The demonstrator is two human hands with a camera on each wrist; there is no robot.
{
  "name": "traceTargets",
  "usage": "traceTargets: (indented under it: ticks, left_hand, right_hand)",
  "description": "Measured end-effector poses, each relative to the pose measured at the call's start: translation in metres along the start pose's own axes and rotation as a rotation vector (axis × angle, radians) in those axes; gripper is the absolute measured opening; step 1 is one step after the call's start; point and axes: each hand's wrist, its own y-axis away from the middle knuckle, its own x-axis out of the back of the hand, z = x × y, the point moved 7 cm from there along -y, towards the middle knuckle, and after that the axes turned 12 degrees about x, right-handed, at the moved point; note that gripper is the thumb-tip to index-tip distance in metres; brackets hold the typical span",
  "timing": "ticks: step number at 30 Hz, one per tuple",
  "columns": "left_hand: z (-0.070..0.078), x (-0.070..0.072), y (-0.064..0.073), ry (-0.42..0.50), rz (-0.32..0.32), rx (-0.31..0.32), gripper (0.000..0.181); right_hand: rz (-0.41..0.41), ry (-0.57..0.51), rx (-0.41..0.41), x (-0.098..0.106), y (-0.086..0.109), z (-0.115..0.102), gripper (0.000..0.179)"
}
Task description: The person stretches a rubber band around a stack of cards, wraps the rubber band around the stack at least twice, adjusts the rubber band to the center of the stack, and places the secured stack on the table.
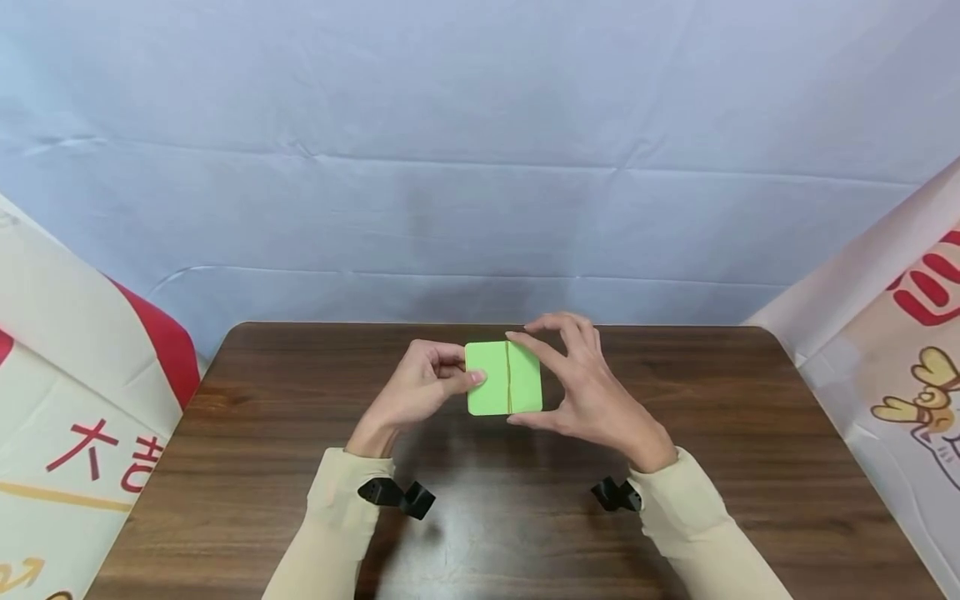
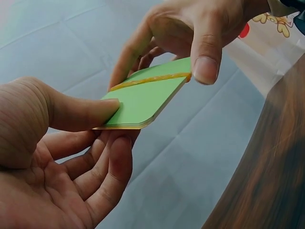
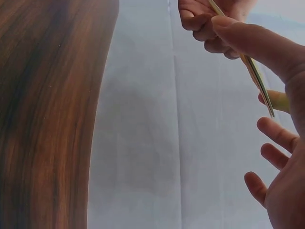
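Note:
A thin stack of square cards, light green on top with rounded corners, is held up above the table. A yellowish rubber band crosses its face. My left hand pinches the left edge, thumb on top and fingers beneath. From the other side my right hand spans the stack, thumb at the near edge and index finger at the far edge, both at the band's ends. In the left wrist view, layered edges show on the cards. The right wrist view catches the stack edge-on, with the other right fingers spread loosely.
A dark brown wooden table lies below the hands. Pale blue cloth hangs behind it. Printed sheets stand at the left and right. Each sleeve carries a small black wrist mount.

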Motion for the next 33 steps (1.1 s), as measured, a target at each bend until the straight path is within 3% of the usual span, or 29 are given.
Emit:
traceTargets:
  ticks: [11,33]
  left_hand:
    - [0.0038,-0.0018,0.0007,-0.006,-0.025,-0.048,0.017]
    - [0.003,0.0007,-0.0005,-0.01,-0.01,-0.039,0.015]
  right_hand:
    - [0.049,-0.029,0.026,-0.0034,-0.004,-0.0019,0.098]
    - [0.039,-0.064,0.011,-0.0072,-0.0051,-0.0009,0.102]
